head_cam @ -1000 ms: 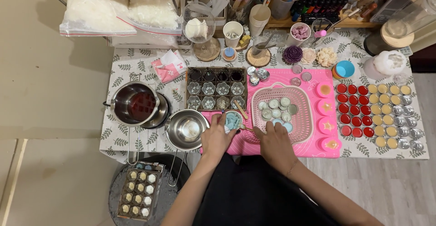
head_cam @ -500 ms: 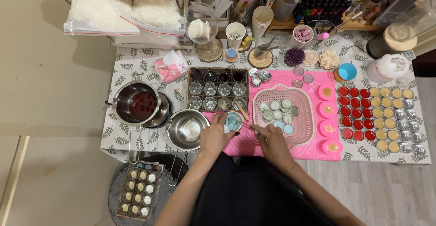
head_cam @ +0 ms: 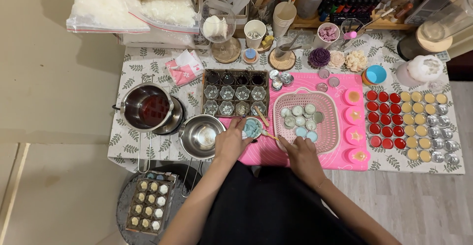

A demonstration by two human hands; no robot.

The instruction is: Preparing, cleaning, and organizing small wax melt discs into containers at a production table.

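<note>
small tin cup (head_cam: 253,127): round, shallow, holds pale blue wax; upright on the pink mat, just right of the steel bowl.
thin stick (head_cam: 270,136): short, pale wood, tilted, its tip beside the cup's right rim.

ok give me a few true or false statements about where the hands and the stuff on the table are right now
1. The left hand holds a small tin of pale blue wax. True.
2. The pink basket is empty. False: it holds several small round tins, white and pale blue.
3. The right hand holds a thin stick pointing toward the blue tin. True.
4. The saucepan at the table's left holds dark red liquid. True.
5. The red-filled tins sit left of the basket. False: they are to its right, beyond the pink moulds.
6. The dark tray of flower-shaped cups lies on the floor. False: it is on the table, behind the left hand.
</note>
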